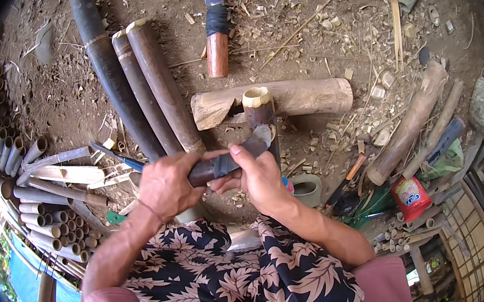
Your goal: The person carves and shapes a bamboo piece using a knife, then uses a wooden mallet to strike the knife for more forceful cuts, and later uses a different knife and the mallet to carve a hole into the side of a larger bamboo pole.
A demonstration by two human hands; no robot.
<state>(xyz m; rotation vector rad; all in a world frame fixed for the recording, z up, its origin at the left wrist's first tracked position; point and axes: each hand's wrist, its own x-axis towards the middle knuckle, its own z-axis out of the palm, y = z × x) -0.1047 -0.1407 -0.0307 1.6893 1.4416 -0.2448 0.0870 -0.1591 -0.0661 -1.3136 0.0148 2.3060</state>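
Observation:
My left hand is closed round the dark handle of a knife, which has a black wrap near its short, broad blade. With the thumb on top, my right hand grips the same knife at the wrap. The blade points up and right, overlapping a bamboo pole with a trimmed, pale rim. This pole rests across a wooden log. A thin blue-handled tool shows beside my left hand; whether that hand touches it I cannot tell. Dark patterned cloth covers my lap.
Three long bamboo poles lie at the left. A wide-bladed knife lies beyond the log. Cut bamboo tubes are stacked at the lower left. Another log, a red container and an orange-handled tool are at the right.

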